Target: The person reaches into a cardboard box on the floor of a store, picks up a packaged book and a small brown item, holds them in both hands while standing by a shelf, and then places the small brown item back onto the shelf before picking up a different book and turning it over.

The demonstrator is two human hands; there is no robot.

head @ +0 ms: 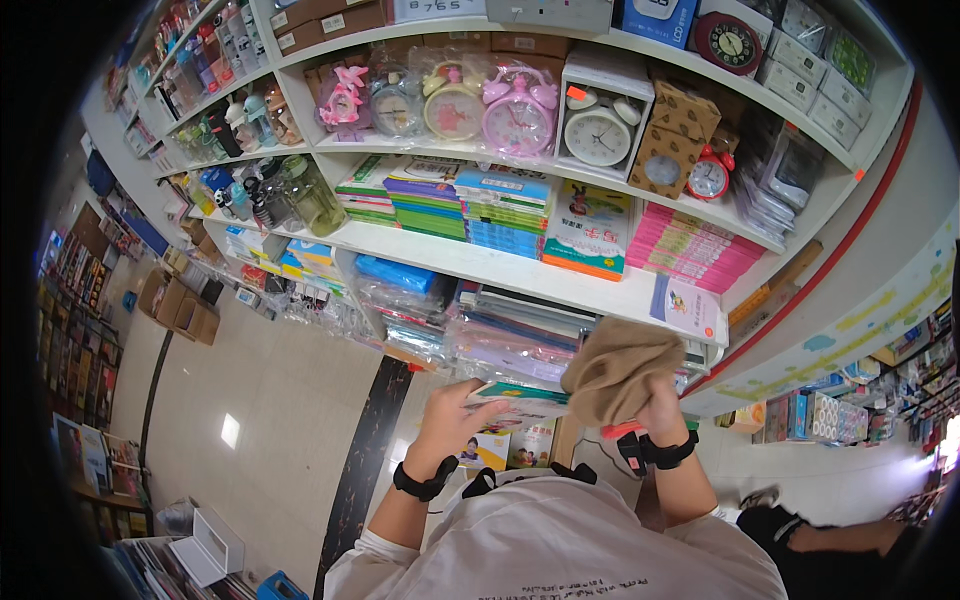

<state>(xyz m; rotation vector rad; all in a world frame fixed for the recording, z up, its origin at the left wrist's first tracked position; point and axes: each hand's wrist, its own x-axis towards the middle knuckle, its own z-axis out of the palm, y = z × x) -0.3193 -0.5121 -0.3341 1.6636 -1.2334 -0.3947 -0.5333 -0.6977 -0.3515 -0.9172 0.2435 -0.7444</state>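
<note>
My left hand grips the left end of a thin paperback book with a green edge, held low in front of my body. A bunched brown cloth is in my right hand, at the book's right end; the cloth hides that end. Behind both hands stands a white shelf unit. Its middle board bears stacks of workbooks, a green and white book pile and pink books. A pale booklet lies at the board's right front corner.
Alarm clocks line the shelf above. Plastic-wrapped goods fill the lower shelf. Drink bottles stand at the left. More books lie low, below my hands. Cardboard boxes are on the floor at left. Another person's leg shows at lower right.
</note>
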